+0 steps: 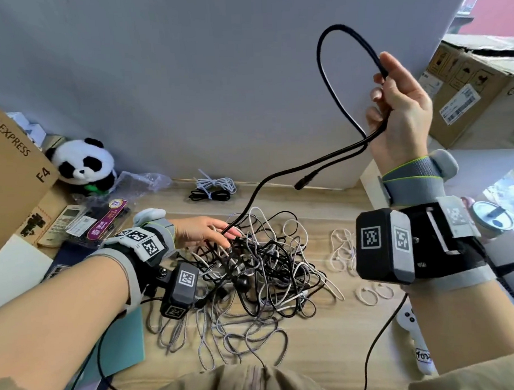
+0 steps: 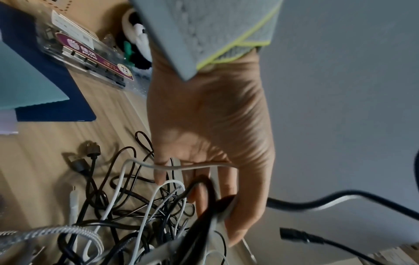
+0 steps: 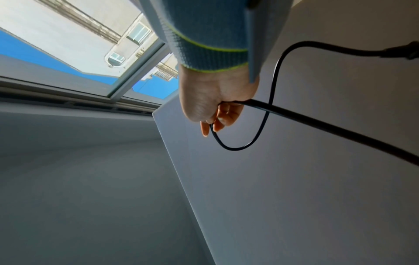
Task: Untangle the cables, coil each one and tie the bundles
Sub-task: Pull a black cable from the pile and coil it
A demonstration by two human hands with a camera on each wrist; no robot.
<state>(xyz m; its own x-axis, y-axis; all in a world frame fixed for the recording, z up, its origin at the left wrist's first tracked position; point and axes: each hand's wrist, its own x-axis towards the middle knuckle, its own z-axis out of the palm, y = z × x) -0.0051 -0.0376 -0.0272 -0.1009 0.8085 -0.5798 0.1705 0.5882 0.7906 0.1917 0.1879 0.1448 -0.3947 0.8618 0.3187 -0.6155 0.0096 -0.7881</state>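
Right hand (image 1: 399, 115) held high, curled round a loop of black cable (image 1: 336, 27), plug end (image 1: 301, 184) hanging free below. Left hand (image 1: 204, 231) low, fingers (image 1: 219, 226) straight, pressing the cable tangle (image 1: 261, 262) on the wooden desk (image 1: 315, 348), black cable passing down between the fingers.

Left hand (image 2: 208, 129) reaches into tangled cables (image 2: 163, 206) — black cable (image 2: 285, 204) threading between its fingers (image 2: 247, 218).

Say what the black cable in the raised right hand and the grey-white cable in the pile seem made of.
The black cable looks like a smooth, faintly glossy rubber or PVC jacket, judging by its even sheen. The grey-white cable wears a woven fabric sleeve: a herringbone braid shows.
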